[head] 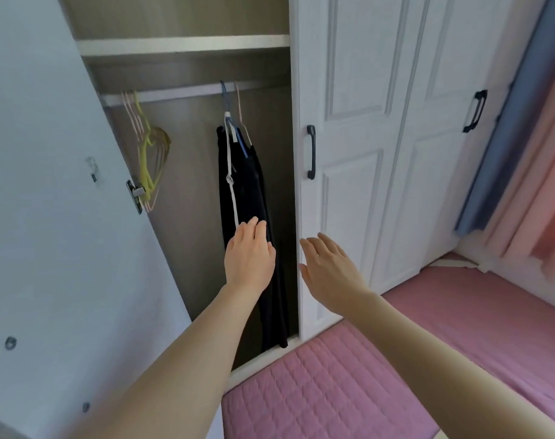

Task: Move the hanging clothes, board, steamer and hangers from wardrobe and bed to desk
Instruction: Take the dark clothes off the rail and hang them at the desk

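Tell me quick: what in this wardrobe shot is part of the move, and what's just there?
Part of the job: dark clothes hanging on the rail; empty hangers bunched at the rail's left end; left hand and right hand, both open, reaching in.

Just there: closed wardrobe door, pink bed cover, curtains.

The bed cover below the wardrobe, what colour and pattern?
Pink quilted bed cover, stitched in squares; head view.

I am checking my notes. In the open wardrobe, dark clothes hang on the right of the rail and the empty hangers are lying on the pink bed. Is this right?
Not quite. The empty hangers hang on the left of the rail, not on the bed. The dark clothes do hang on the right, as the head view shows.
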